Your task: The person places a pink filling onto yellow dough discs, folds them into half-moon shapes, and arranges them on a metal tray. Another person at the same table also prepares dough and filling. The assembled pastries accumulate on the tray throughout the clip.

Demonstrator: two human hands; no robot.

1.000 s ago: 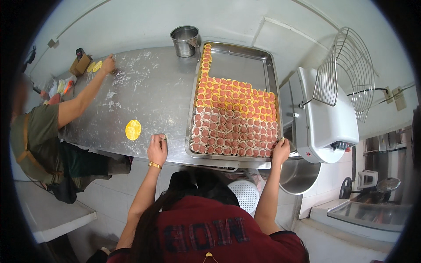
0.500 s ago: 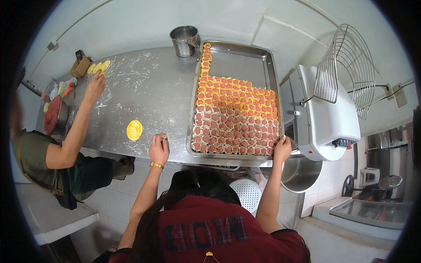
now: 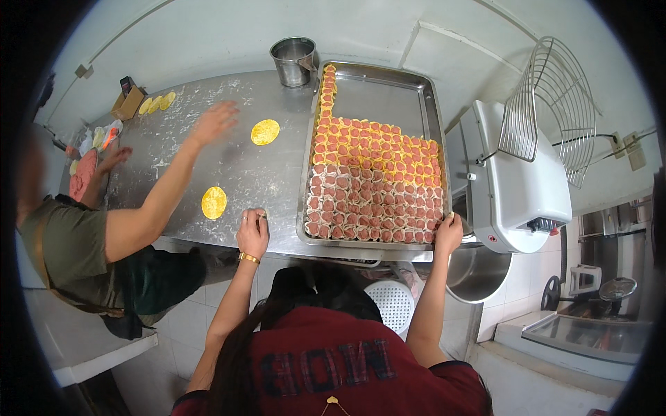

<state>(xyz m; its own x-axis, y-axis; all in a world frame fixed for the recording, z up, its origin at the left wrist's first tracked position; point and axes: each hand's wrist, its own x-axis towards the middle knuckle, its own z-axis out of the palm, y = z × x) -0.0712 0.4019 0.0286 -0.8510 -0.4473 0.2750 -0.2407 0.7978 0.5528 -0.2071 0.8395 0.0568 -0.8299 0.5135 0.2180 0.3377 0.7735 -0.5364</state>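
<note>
Steel table, tray at its right end, long axis running away from the person, dumplings filling all but the far right; bucket beside it. Right hand clamped on near right corner; left hand at table edge, fingers curled, grip unclear. New since earlier: second yellow round left of tray

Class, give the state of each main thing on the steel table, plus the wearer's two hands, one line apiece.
Steel table, streaked with white powder
Tray, part filled, far right section bare
Dumplings, in rows, pink filling exposed
Nearer yellow wrapper, lying flat, unfilled
Farther yellow wrapper, lying flat, unfilled
Metal bucket, upright, lidless
Left hand, half curled, at the table's near edge
Right hand, touching the tray's near right corner
</note>
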